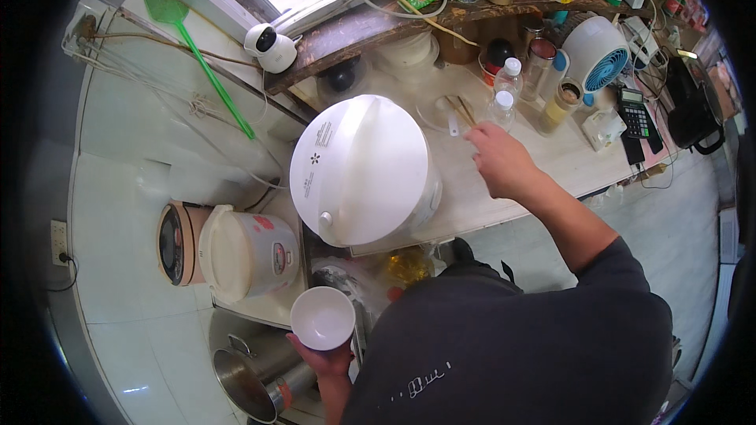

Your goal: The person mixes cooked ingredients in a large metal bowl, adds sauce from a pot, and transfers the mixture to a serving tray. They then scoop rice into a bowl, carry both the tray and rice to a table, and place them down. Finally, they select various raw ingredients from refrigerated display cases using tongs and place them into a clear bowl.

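A white bowl [323, 318], its inside facing up, is held from below by my left hand [327, 358]. My right hand [505, 159] is stretched over the counter, its fingers curled together. Just beyond those fingertips, thin wooden sticks like chopsticks [465, 112] and a white flat handle with a hole [453, 124] stand at a clear container [431, 110]. Whether the fingers grip one of these I cannot make out. Between my arms stands a large white rice cooker [354, 181], its round lid down.
Two smaller rice cookers [248, 252] [183, 242] stand at the left, above a steel pot [244, 374]. Clear plastic bottles [502, 106], a jar [561, 106], a fan [597, 55] and a calculator [636, 114] crowd the counter's right. A wooden shelf [339, 47] overhangs the back.
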A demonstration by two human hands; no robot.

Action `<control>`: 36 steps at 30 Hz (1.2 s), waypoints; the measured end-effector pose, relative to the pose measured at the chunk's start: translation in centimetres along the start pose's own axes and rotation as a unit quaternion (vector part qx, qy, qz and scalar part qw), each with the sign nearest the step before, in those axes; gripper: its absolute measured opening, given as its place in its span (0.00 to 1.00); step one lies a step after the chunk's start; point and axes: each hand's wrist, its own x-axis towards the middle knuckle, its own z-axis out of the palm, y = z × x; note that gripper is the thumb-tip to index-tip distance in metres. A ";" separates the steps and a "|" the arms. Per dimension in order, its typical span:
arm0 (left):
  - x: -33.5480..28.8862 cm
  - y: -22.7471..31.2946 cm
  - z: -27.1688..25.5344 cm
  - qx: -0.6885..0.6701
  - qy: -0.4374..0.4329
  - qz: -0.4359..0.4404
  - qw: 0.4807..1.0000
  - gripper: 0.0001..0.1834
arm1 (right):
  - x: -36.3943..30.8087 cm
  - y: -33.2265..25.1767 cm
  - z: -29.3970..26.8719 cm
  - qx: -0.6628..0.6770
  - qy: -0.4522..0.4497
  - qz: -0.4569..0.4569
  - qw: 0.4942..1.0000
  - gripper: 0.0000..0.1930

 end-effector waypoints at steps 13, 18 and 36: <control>-1.6 -0.9 -0.8 -0.035 0.027 -0.008 0.999 0.45 | 14.5 4.8 7.6 -0.212 -0.325 0.016 0.922 0.11; -2.8 -0.6 -0.5 -0.005 0.051 0.018 0.999 0.46 | 15.8 4.6 7.9 -0.233 -0.340 0.043 0.910 0.14; -0.1 -0.8 3.0 -0.002 0.012 0.014 1.000 0.47 | 12.7 2.7 -2.9 -0.112 -0.118 -0.163 0.973 0.13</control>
